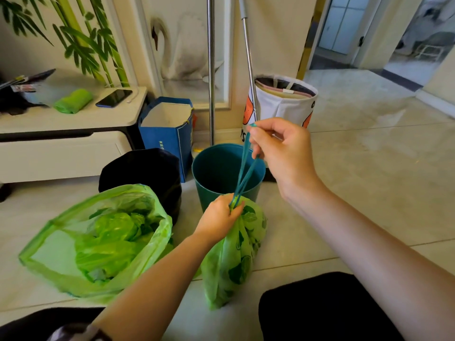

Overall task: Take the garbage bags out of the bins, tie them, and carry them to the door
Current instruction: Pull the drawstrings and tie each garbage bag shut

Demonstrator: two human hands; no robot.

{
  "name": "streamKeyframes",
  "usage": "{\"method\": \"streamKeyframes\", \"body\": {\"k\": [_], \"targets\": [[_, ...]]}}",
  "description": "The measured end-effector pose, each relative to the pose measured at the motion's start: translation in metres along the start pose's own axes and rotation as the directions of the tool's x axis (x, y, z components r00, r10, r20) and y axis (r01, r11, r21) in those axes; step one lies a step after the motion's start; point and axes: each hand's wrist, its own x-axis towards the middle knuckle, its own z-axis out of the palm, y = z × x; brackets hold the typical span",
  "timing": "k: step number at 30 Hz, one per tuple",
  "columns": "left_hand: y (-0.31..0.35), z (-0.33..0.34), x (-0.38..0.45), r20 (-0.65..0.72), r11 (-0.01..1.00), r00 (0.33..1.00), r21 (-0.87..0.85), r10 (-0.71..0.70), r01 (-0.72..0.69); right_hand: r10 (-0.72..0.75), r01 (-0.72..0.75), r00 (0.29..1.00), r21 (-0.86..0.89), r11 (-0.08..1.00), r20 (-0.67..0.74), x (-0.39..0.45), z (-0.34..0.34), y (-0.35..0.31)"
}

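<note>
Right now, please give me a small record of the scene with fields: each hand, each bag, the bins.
left hand: grips the gathered neck of the small green bag
right hand: fingers pull the teal drawstring upward
large green bag: on the floor, mouth open, not tied
teal bin: no bag in it
black bin: behind the large bag

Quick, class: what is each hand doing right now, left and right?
Left hand: closed around the gathered neck of the small green bag.
Right hand: fingers pinching the bag's teal drawstring, pulled up taut.
</note>
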Motion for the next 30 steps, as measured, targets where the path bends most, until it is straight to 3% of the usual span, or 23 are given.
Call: {"method": "streamKeyframes", "body": {"k": [5, 9, 11, 16, 30], "targets": [[0.008, -0.023, 0.008, 0.178, 0.993, 0.982, 0.113, -0.058, 0.038, -0.001, 0.001, 1.0, -0.011, 1.0, -0.01, 0.003, -0.001, -0.002], [0.026, -0.051, 0.007, 0.451, 0.987, 0.885, 0.155, -0.116, 0.05, 0.003, -0.006, 0.998, 0.037, 0.999, 0.069, -0.001, 0.002, -0.008], [0.038, -0.065, 0.006, 0.433, 0.985, 0.895, 0.167, -0.106, 0.036, -0.023, 0.019, 0.994, 0.041, 0.999, 0.104, -0.005, 0.004, -0.012], [0.058, -0.081, -0.005, 0.242, 0.998, 0.969, -0.017, -0.054, 0.06, -0.018, 0.013, 0.993, 0.039, 0.999, 0.119, -0.011, 0.006, -0.02], [0.045, -0.094, -0.011, 0.266, 0.986, 0.964, -0.155, -0.009, 0.052, 0.027, -0.028, 0.998, 0.006, 1.0, 0.049, -0.008, -0.009, -0.013]]}}
